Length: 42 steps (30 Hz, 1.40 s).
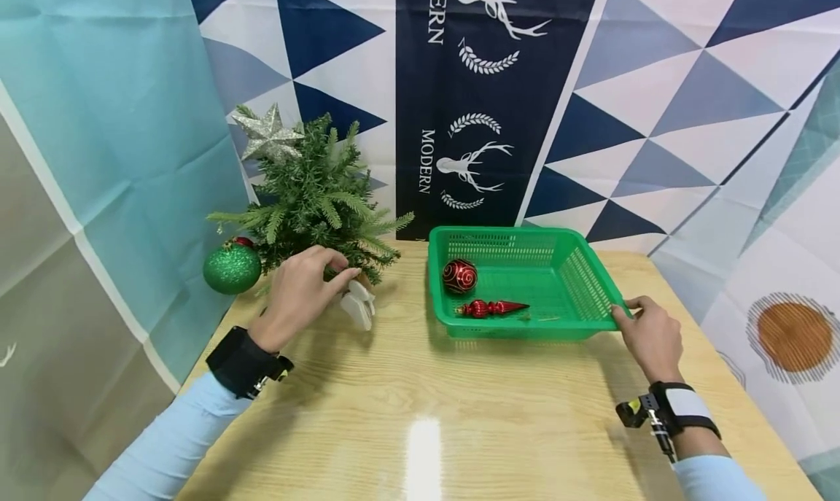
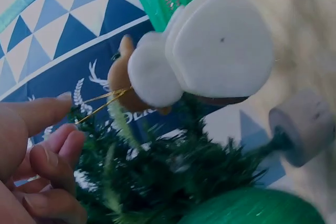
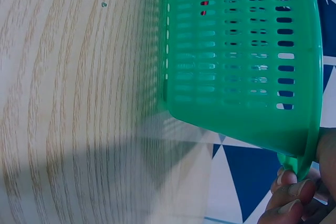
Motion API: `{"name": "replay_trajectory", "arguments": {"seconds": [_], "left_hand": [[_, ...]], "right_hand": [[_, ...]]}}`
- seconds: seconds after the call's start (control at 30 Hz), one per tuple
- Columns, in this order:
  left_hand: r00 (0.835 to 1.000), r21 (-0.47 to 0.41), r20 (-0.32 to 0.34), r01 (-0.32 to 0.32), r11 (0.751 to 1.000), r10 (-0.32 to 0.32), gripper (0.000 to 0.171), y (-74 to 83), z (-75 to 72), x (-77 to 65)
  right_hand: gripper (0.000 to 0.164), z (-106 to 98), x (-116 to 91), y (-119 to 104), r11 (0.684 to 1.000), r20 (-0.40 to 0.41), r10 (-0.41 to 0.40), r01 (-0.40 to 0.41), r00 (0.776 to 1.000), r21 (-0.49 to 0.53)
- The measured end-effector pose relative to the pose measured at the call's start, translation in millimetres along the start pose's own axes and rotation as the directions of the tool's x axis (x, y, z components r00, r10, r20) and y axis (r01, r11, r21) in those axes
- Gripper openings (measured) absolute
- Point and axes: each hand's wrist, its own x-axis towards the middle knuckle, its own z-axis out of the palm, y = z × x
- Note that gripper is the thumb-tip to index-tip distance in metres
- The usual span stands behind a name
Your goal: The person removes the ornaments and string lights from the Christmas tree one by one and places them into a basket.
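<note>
My left hand (image 1: 298, 293) is in front of the small Christmas tree (image 1: 321, 195), pinching the gold string (image 2: 102, 98) of a hanging ornament between thumb and fingertips. That ornament (image 2: 223, 40) has a rounded white body and a brown part at its string end; in the left wrist view it dangles clear of the fingers. At the right, my right hand (image 1: 650, 335) grips the front right corner of a green plastic basket (image 1: 518, 332), thumb on top and fingers curled beneath the rim. Inside lie a red patterned ball (image 1: 459, 276) and a red pointed ornament (image 1: 492, 308).
A silver glitter star (image 1: 269, 136) sits at the tree's top. On its left side hang a green glitter ball (image 1: 232, 269) and a red ornament (image 1: 244, 242) partly hidden behind it. The wooden table (image 1: 407, 384) meets a patterned cloth backdrop (image 1: 485, 209) behind.
</note>
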Motion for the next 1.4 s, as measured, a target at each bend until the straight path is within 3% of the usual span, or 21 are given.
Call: {"name": "replay_trajectory", "arguments": {"seconds": [0.27,0.8,1.03,1.4], "left_hand": [[0.999,0.064,0.036,0.039,0.997,-0.041,0.021,-0.6,13.0,1.8],[0.992,0.031,0.049,0.117,0.993,-0.118,0.012,6.6,21.9,7.2],[0.989,0.009,0.049,0.137,0.991,-0.137,0.012,9.2,15.6,7.1],[0.997,-0.052,-0.037,0.058,0.997,-0.06,0.011,17.3,-2.6,18.1]], "right_hand": [[0.046,2,-4,0,1.0,0.008,0.019,-0.019,1.0,0.008],[0.047,3,-4,2,0.999,0.025,0.033,-0.033,0.999,0.008],[0.046,3,-4,3,1.0,0.022,0.03,-0.03,0.999,0.006],[0.046,0,-3,2,1.0,0.002,0.011,-0.011,1.0,0.005]]}}
